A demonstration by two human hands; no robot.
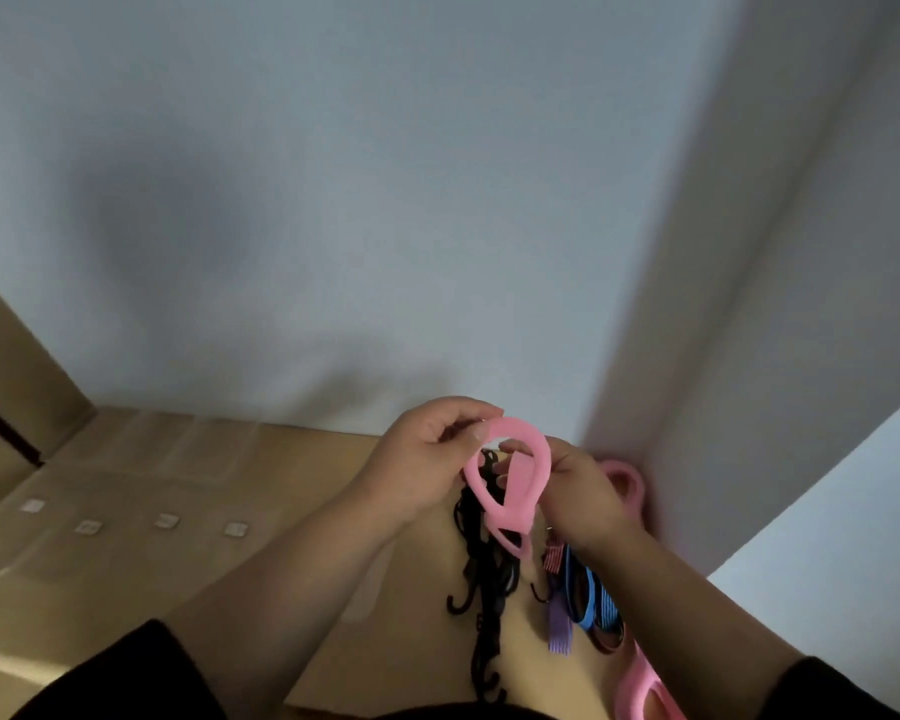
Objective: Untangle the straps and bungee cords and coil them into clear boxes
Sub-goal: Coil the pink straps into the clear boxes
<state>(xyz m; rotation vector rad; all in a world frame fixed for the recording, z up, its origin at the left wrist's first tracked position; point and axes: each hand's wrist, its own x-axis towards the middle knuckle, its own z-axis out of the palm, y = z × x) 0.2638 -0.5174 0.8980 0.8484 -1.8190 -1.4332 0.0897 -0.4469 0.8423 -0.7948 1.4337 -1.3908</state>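
The whole view is soft with blur. The clear boxes (pixel 141 459) at left show only as faint outlines, their contents unreadable. The right hand (pixel 575 493) hides part of a pink strap (pixel 628 483) in the corner. Another pink strap (pixel 645 688) and the black bungee cords (pixel 481 589) run off the bottom edge, as do both dark sleeves (pixel 126 678).

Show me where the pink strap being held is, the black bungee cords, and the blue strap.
pink strap (pixel 510 478): head view, on the folded middle band of the loop.
black bungee cords (pixel 481 569): head view, on the bundle's middle.
blue strap (pixel 585 597): head view, on its curved band.
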